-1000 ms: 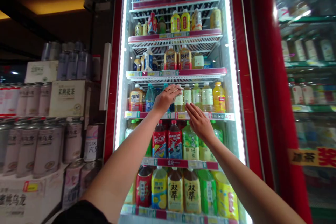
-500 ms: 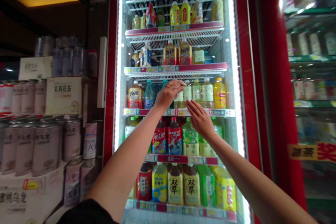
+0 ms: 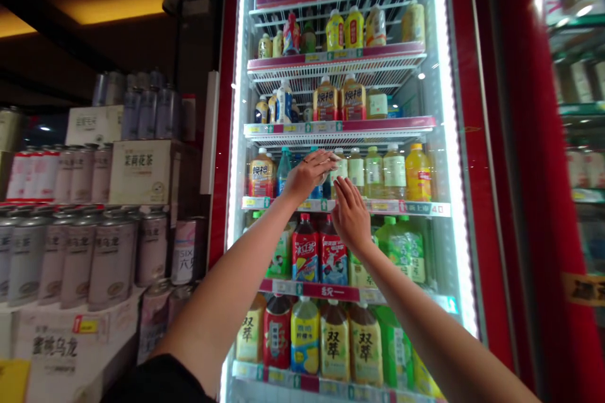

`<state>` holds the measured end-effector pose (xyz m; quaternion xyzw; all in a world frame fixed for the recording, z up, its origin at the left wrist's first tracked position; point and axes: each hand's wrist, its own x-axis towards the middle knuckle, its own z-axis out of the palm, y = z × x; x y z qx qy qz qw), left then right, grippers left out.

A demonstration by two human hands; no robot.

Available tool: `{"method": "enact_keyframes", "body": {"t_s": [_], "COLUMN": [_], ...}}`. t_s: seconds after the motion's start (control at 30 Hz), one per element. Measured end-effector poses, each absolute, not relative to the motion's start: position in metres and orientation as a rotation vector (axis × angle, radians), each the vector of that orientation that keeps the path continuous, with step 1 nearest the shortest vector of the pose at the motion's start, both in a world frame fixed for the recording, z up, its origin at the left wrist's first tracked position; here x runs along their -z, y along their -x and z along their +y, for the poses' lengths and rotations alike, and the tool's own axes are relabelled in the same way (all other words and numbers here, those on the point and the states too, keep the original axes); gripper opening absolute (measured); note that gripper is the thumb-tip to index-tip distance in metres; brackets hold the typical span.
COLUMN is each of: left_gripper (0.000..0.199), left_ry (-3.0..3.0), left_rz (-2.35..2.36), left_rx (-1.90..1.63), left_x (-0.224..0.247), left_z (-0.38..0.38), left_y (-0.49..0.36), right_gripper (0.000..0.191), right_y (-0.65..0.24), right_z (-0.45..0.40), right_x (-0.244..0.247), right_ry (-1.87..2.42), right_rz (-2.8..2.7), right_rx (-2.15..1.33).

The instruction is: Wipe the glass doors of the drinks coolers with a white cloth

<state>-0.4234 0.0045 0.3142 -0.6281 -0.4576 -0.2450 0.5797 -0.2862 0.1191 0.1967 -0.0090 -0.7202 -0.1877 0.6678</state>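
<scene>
Both arms reach up in front of a tall lit drinks fridge (image 3: 340, 291). My left hand (image 3: 311, 174) is higher, its fingers stretched out to the right and a ring on one finger. It is in front of a row of pale-labelled bottles (image 3: 373, 175) on a middle shelf. A small whitish patch shows at its fingertips; I cannot tell whether it is a bottle cap behind. Just below and right, my right hand (image 3: 352, 217) is open with its fingers straight and pointing up-left. It overlaps a red-labelled drink bottle (image 3: 333, 258). Neither hand visibly grips a bottle.
Stacked cans (image 3: 111, 261) and cartons (image 3: 142, 173) stand at the left. A white vertical handle (image 3: 210, 132) is beside the fridge's red frame (image 3: 477, 138). Another stocked fridge shows at the far right. Yellow and dark-labelled bottles (image 3: 334, 340) fill the lower shelf.
The view has turned left, so the fridge sits further right in the picture. Against the shelves, both hands have shifted left, the right one more, bringing them closer together.
</scene>
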Motion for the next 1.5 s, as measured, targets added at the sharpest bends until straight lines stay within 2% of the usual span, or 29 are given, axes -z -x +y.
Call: {"method": "enact_keyframes", "body": {"t_s": [0.17, 0.4, 0.6, 0.7, 0.87, 1.0, 1.13, 1.27, 1.37, 1.5], "left_gripper": [0.054, 0.052, 0.048, 0.051, 0.056, 0.048, 0.046, 0.055, 0.058, 0.052], "left_ry": [1.352, 1.4, 1.348, 1.29, 1.347, 1.443, 1.347, 1.206, 1.223, 1.335], "left_rz": [-1.096, -1.029, -1.029, -1.052, -1.054, -1.049, -1.107, -1.118, -1.132, -1.158], "left_rx": [0.703, 0.612, 0.702, 0.751, 0.641, 0.558, 0.71, 0.87, 0.805, 0.655], "left_x": [-0.324, -0.282, -0.305, -0.3, -0.271, -0.289, -0.31, -0.288, -0.271, -0.283], "left_z": [-0.01, -0.025, -0.028, -0.026, -0.036, -0.049, -0.052, -0.047, -0.043, -0.047], "left_y": [0.446, 0.468, 0.479, 0.477, 0.475, 0.481, 0.488, 0.484, 0.477, 0.474], "right_gripper": [0.091, 0.087, 0.084, 0.083, 0.086, 0.087, 0.085, 0.085, 0.084, 0.085], "right_y": [0.312, 0.324, 0.322, 0.322, 0.322, 0.322, 0.322, 0.322, 0.322, 0.322], "right_z": [0.094, 0.086, 0.084, 0.084, 0.083, 0.082, 0.083, 0.083, 0.083, 0.082], "right_x": [-0.213, -0.207, -0.208, -0.208, -0.207, -0.208, -0.208, -0.207, -0.207, -0.207], "right_ry": [0.006, 0.05, 0.055, 0.064, 0.023, -0.06, -0.062, -0.072, -0.075, -0.067], "right_rz": [-1.653, -1.713, -1.738, -1.729, -1.782, -1.855, -1.85, -1.849, -1.843, -1.848], "right_rx": [0.453, 0.49, 0.462, 0.465, 0.507, 0.568, 0.533, 0.521, 0.529, 0.521]}}
